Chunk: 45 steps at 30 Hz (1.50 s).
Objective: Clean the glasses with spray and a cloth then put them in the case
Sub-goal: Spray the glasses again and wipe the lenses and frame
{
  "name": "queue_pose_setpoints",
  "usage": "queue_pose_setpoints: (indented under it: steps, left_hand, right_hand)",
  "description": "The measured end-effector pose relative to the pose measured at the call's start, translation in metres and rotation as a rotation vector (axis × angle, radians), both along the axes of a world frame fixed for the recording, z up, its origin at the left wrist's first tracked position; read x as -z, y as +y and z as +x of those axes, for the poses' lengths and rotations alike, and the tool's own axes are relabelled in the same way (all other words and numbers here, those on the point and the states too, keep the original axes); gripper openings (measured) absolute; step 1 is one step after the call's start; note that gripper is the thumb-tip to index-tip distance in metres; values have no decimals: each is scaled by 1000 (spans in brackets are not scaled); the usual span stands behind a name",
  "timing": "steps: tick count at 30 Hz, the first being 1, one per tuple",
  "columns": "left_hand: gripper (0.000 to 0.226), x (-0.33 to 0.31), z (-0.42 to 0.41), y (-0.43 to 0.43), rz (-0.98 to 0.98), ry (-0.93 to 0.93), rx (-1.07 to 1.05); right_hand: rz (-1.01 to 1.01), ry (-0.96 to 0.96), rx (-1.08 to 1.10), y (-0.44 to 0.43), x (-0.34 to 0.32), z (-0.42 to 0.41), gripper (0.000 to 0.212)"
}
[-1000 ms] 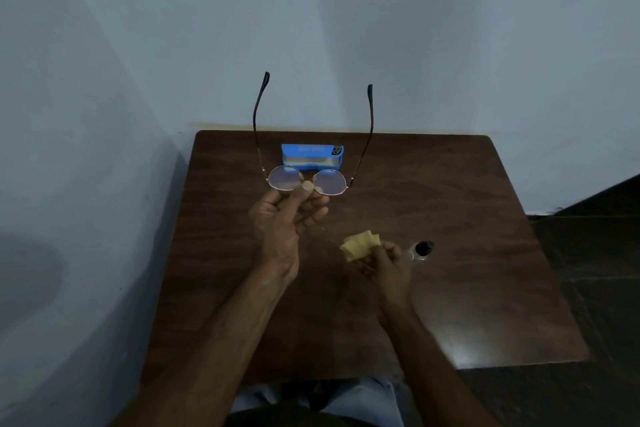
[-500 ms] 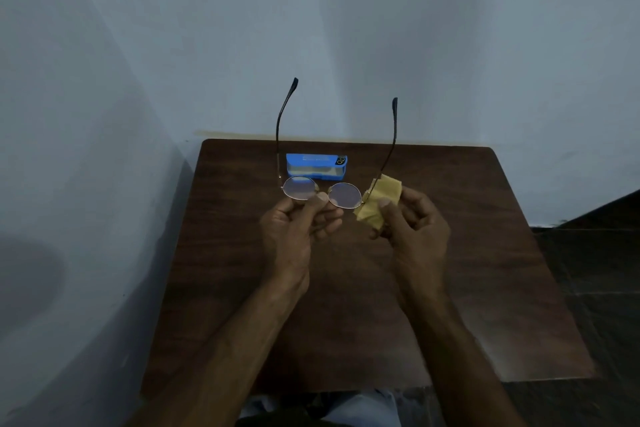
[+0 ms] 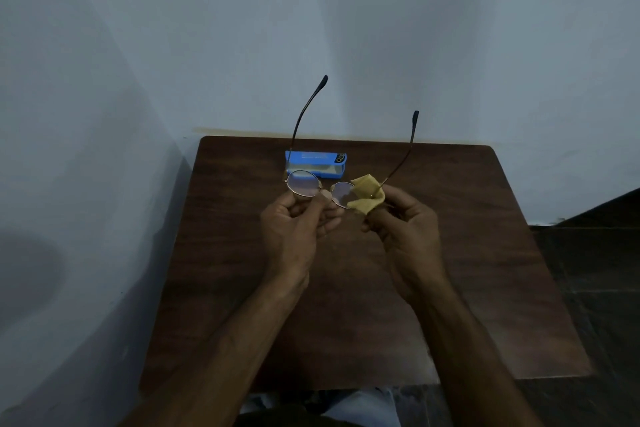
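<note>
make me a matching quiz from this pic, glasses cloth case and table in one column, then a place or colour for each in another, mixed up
Column one:
1. glasses
2. cloth
3. case
4. table

Column two:
a. blue, lying near the table's far edge
b. yellow, pinched in the right hand against one lens
c. dark brown wood
d. held up by the left hand, arms unfolded

Pairs: 1-d, 2-b, 3-a, 4-c
</note>
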<state>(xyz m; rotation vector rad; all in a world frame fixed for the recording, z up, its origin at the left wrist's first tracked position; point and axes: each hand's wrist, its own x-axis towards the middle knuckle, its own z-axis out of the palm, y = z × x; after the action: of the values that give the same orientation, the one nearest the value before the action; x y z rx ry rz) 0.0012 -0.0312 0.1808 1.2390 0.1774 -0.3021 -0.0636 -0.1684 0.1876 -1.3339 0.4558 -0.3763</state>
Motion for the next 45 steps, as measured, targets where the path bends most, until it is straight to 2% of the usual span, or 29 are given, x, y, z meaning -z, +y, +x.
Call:
queue_pose_setpoints:
  steps: [6, 10, 17, 23, 31, 45]
  left_hand:
    - [10, 0, 1, 3, -57, 63, 2]
    - [10, -3, 2, 4, -47, 52, 6]
    - [8, -6, 2, 2, -30, 15, 11]
    - [8, 1, 1, 2, -14, 1, 6]
    - [7, 3, 3, 0, 49, -31, -13]
    - [11, -4, 9, -2, -34, 64, 5]
  right_hand:
    - [-183, -61, 104, 8, 5, 4, 25]
    - [-221, -36, 119, 10, 6, 7, 22]
    - [-231, -191, 213, 11, -21, 17, 19]
    - [-255, -245, 255, -4, -49, 31, 13]
    - [-123, -185, 298, -16, -62, 46, 13]
    - [-247, -27, 212, 18, 20, 9, 24]
